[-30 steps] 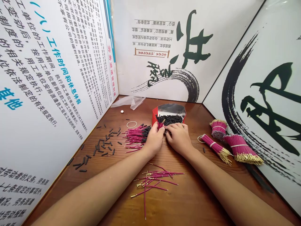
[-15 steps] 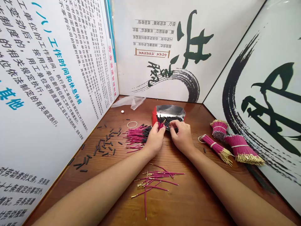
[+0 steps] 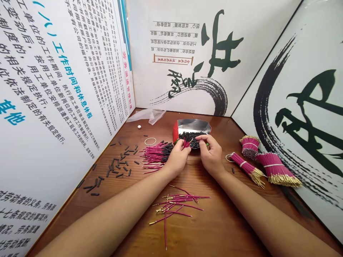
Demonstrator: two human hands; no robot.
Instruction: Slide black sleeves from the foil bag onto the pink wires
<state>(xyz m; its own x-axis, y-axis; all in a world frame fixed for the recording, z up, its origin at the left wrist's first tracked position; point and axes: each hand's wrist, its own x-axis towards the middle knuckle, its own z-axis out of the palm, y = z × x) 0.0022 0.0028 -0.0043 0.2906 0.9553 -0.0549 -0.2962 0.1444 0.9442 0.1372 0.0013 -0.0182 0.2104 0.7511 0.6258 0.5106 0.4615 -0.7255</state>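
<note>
Left hand (image 3: 177,157) closed around few magenta wires (image 3: 185,144), in front of open box (image 3: 176,130) of black tubes (image 3: 191,135). Right hand (image 3: 213,155) just beside, thumb and forefinger nearly together at box front; cannot tell whether they pinch tube. Left of left hand: pile (image 3: 155,154) of black-ended wires. On bench (image 3: 217,228): stray tubes (image 3: 117,166), loose wires (image 3: 178,204) nearer viewer, banded bundles (image 3: 278,170) far right.

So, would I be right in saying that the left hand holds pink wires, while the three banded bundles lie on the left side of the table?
Not quite: the three banded bundles lie on the right side of the table, as the head view shows. The left hand does hold pink wires.
</note>
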